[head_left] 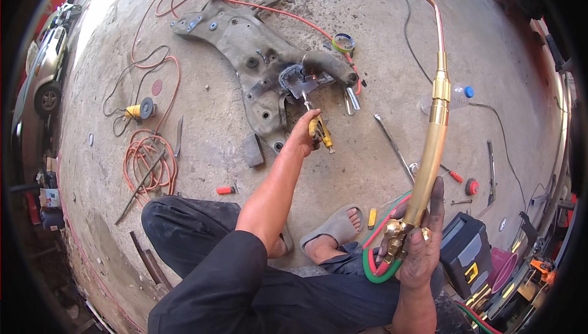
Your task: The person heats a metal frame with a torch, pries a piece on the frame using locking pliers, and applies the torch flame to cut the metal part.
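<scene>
A large grey metal car subframe (236, 49) lies on the concrete floor ahead of me. My left hand (304, 133) is closed round yellow-handled locking pliers (323, 133), whose jaws reach a small metal plate (298, 86) at the subframe's near right part. Whether the jaws are clamped on the plate, I cannot tell. My right hand (421, 242) grips a brass gas torch (427, 165) near its valves. Its thin copper tip (438, 24) bends toward the far left, with a bright glow at its end. Red and green hoses (381, 276) loop below that hand.
An angle grinder (139, 111) and coiled orange hose (147, 165) lie left. A tape roll (343, 43) stands by the subframe. Right are a ratchet (393, 145), plastic bottle (452, 97), red-handled screwdriver (452, 174) and black toolbox (467, 254). Cables cross the floor.
</scene>
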### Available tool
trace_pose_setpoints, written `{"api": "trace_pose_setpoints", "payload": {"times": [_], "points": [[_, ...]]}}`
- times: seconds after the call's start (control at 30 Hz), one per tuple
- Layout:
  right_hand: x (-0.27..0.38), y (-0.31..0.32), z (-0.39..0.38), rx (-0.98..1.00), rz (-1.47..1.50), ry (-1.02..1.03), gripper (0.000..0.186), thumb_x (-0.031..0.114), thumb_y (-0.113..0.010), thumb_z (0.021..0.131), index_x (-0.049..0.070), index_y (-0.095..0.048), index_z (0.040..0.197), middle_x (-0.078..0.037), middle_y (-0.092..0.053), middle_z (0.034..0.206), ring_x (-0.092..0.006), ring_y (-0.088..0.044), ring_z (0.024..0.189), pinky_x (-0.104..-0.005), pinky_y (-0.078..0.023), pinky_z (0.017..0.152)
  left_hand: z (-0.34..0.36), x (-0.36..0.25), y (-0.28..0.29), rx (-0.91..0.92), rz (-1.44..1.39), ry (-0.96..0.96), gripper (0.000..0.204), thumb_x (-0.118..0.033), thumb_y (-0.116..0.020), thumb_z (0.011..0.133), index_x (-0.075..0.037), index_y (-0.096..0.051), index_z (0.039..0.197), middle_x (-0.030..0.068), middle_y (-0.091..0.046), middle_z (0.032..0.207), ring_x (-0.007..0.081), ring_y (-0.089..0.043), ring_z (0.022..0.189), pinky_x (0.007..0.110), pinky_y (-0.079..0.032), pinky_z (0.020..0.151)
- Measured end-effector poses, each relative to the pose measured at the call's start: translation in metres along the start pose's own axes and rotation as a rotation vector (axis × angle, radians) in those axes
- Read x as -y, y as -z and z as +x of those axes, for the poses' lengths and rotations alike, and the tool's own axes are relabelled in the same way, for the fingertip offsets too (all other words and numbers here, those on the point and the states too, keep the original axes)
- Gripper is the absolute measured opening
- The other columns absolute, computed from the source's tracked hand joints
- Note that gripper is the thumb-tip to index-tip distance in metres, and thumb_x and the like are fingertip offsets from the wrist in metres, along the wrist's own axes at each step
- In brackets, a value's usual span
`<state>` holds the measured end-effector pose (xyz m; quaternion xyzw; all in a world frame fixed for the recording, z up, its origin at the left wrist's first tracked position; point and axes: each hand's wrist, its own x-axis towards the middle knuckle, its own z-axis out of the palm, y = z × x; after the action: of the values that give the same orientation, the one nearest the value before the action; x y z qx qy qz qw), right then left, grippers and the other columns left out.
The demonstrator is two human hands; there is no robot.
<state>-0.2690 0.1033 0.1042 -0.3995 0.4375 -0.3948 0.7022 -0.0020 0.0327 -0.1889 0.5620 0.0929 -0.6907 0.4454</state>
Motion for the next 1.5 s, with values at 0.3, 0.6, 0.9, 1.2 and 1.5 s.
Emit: {"api": "trace_pose_setpoints", "payload": {"times": [0.3,0.6,0.9,1.2,1.5], "points": [[-0.006,0.006,0.006,0.015,0.014,0.014,0.088,0.033,-0.067,0.096,0.016,-0.010,0.161,-0.012,-0.056,0.103,-0.0194,-0.068,0.073,-0.0264,-0.055,0.051,-0.049,0.045,0.010,-0.101,0.242,-0.334,0.041,-0.041,-0.074,0.087,-0.005,-0.059,0.101,0.0082,-0.062,0.080,0.0204,-0.065,0.068,0.035,-0.053,0.061],[-0.015,0.004,-0.002,0.131,-0.098,0.011,0.076,0.026,-0.062,0.099,0.017,-0.018,0.160,-0.010,-0.058,0.100,-0.0118,-0.060,0.058,-0.0238,-0.051,0.046,-0.071,-0.020,0.185,-0.567,0.131,-0.293,0.057,-0.059,-0.072,0.078,-0.009,-0.065,0.105,0.0080,-0.063,0.088,0.0239,-0.061,0.080,0.049,-0.043,0.086],[-0.036,-0.020,-0.026,0.147,-0.126,-0.109,0.089,0.008,-0.073,0.090,0.016,-0.019,0.160,-0.009,-0.060,0.102,-0.0125,-0.062,0.064,-0.0270,-0.055,0.051,-0.106,-0.048,0.260,-0.538,-0.114,-0.077,0.112,-0.080,-0.064,0.073,-0.020,-0.025,0.159,0.0304,-0.029,0.157,0.0459,-0.025,0.146,0.077,-0.011,0.110],[-0.104,-0.071,-0.019,0.179,-0.107,-0.169,0.088,0.005,-0.076,0.086,0.012,-0.026,0.158,-0.006,-0.064,0.102,-0.0103,-0.061,0.060,-0.0267,-0.053,0.050,-0.097,-0.008,0.131,-1.004,0.149,-1.107,0.051,-0.045,-0.056,0.099,0.005,-0.065,0.105,0.0157,-0.069,0.094,0.0309,-0.065,0.088,0.042,-0.051,0.080],[-0.163,-0.064,0.004,0.145,-0.079,-0.166,0.086,0.011,-0.078,0.087,0.013,-0.029,0.157,-0.005,-0.065,0.104,-0.0116,-0.061,0.066,-0.0240,-0.051,0.054,-0.146,0.045,-0.005,0.106,0.471,-0.636,0.060,-0.031,-0.074,0.089,0.001,-0.053,0.135,0.0085,-0.069,0.092,0.0148,-0.064,0.072,0.031,-0.051,0.060]]}}
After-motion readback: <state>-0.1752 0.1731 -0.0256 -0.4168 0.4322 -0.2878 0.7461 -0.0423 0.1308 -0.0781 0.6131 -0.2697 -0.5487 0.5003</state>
